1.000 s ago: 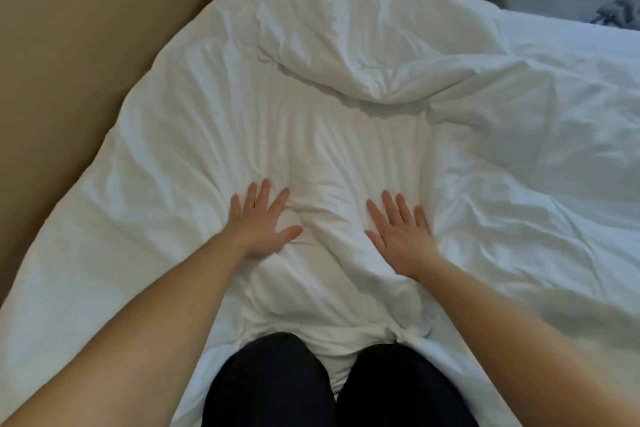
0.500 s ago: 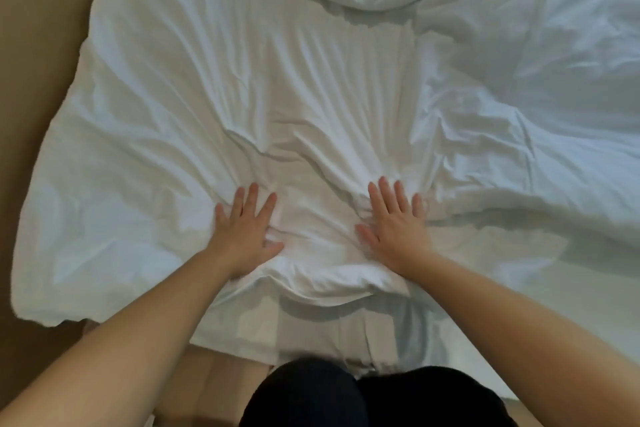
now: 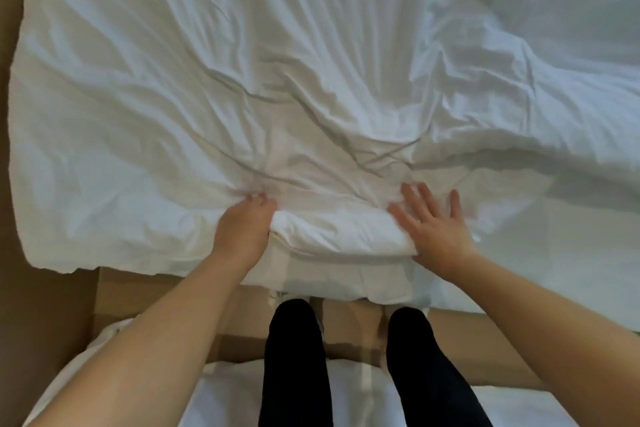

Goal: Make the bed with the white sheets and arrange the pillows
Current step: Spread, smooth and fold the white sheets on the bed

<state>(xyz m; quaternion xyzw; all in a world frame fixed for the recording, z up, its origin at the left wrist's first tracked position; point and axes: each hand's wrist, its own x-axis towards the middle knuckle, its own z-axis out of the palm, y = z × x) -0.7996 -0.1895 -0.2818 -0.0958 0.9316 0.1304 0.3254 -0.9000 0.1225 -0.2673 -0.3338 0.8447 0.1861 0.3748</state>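
Under the left hand [image 3: 242, 232] and right hand [image 3: 436, 229] the sheet [image 3: 277, 80] is white; behind them the trousers [image 3: 294, 357] are black, the floor [image 3: 45, 305] tan.

1 white duvet [image 3: 242, 80], across far half. 2 bare hands at its near edge: 1 left hand [image 3: 244, 230], 1 right hand [image 3: 436, 229]. 2 black-clad legs [image 3: 294, 357], near centre. 1 more white sheet [image 3: 225, 399], near, by legs. 1 tan strip [image 3: 45, 305] btwn.

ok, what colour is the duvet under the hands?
Plain white duvet, no pattern; clearest in the head view.
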